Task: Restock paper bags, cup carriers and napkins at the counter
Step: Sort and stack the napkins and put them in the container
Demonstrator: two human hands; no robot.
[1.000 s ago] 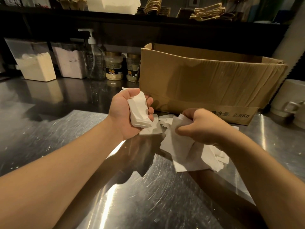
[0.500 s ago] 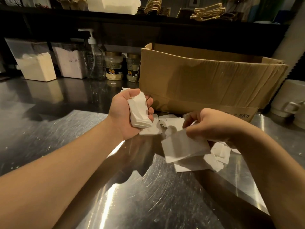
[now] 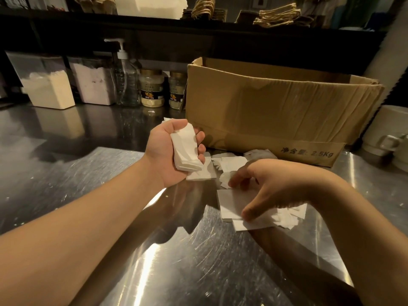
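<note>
My left hand grips a small stack of white folded napkins, held upright above the steel counter. More white napkins lie scattered on the counter in front of an open cardboard box. My right hand is low over that loose pile, palm down, fingers spread and bent. Its thumb tip presses one sheet near the pile's front edge, and the fingertips touch sheets farther back.
Two clear tubs of powder, a pump bottle and two jars line the back left. White mugs stand at the right edge. A dark shelf above carries bags with rope handles.
My right hand, which was lifting a napkin off the pile, has dropped lower and now lies spread on the loose sheets. The left hand with its stack has stayed in place.
</note>
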